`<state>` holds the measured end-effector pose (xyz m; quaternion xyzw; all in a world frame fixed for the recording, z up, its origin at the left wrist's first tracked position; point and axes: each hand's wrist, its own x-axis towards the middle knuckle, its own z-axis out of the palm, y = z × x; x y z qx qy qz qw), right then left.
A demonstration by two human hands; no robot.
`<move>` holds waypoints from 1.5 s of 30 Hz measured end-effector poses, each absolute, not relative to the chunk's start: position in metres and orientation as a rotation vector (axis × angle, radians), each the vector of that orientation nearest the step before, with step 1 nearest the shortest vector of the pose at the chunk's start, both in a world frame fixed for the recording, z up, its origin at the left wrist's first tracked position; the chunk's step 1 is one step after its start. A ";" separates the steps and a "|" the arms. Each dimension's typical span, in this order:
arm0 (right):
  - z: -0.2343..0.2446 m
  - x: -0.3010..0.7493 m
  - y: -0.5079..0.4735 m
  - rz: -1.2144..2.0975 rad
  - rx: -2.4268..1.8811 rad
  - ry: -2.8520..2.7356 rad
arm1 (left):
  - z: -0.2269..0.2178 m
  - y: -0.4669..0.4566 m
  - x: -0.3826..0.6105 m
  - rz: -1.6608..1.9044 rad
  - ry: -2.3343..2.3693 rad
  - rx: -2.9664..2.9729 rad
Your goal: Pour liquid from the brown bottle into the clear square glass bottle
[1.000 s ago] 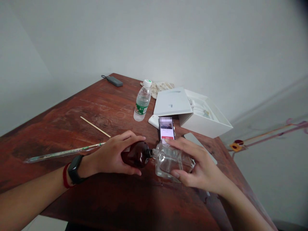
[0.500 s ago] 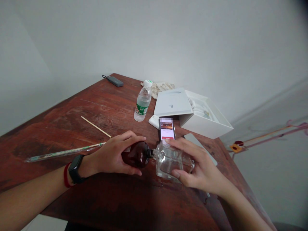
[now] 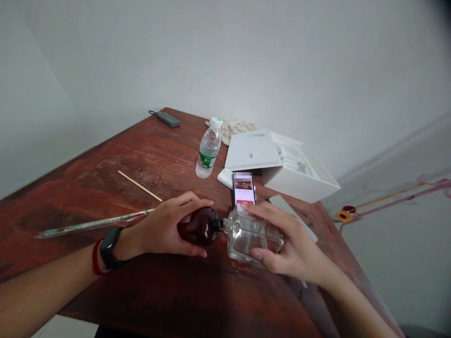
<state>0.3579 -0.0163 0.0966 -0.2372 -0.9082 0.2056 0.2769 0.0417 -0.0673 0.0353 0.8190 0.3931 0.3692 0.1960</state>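
Note:
My left hand (image 3: 172, 225) is wrapped round a dark brown bottle (image 3: 199, 227), tipped on its side with its black neck pointing right. In my right hand (image 3: 287, 237) is a clear bottle (image 3: 243, 237), also tilted sideways, its neck pointing left. The two mouths meet end to end, or very nearly so, just above the table. Whether liquid passes between them I cannot tell. Beyond the clear bottle lies a lit phone (image 3: 244, 190), its lower end partly covered by my right hand and that bottle.
On the wooden table (image 3: 88, 192) stands a water bottle (image 3: 207, 150) with a green label. Behind the phone sits an open white box (image 3: 299, 183) with its lid (image 3: 252, 152). A wooden stick (image 3: 139, 185), a wrapped chopstick-like packet (image 3: 95, 223) and a grey device (image 3: 168, 119) lie leftward.

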 end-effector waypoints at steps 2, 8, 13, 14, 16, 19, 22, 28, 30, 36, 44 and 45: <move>0.097 0.358 -0.016 0.552 -0.632 -2.436 | 0.035 -0.067 0.042 1.035 1.093 2.290; 0.098 0.358 -0.016 0.556 -0.630 -2.442 | 0.035 -0.069 0.042 1.021 1.091 2.292; 0.099 0.357 -0.016 0.554 -0.612 -2.422 | 0.036 -0.067 0.042 1.018 1.094 2.302; 0.099 0.357 -0.016 0.551 -0.609 -2.421 | 0.036 -0.067 0.042 1.019 1.090 2.305; 0.100 0.357 -0.016 0.545 -0.609 -2.424 | 0.036 -0.067 0.042 1.026 1.084 2.311; 0.100 0.357 -0.016 0.531 -0.606 -2.433 | 0.036 -0.068 0.042 1.023 1.095 2.312; 0.100 0.358 -0.016 0.524 -0.605 -2.434 | 0.036 -0.068 0.042 1.012 1.096 2.309; 0.101 0.358 -0.016 0.510 -0.604 -2.441 | 0.037 -0.067 0.043 1.020 1.098 2.308; 0.101 0.357 -0.017 0.509 -0.609 -2.442 | 0.037 -0.067 0.043 1.023 1.096 2.306; 0.101 0.357 -0.017 0.514 -0.619 -2.437 | 0.037 -0.068 0.043 1.036 1.094 2.303; 0.101 0.358 -0.017 0.539 -0.637 -2.446 | 0.037 -0.069 0.043 1.026 1.104 2.278; 0.101 0.358 -0.017 0.531 -0.640 -2.445 | 0.037 -0.069 0.043 1.027 1.108 2.275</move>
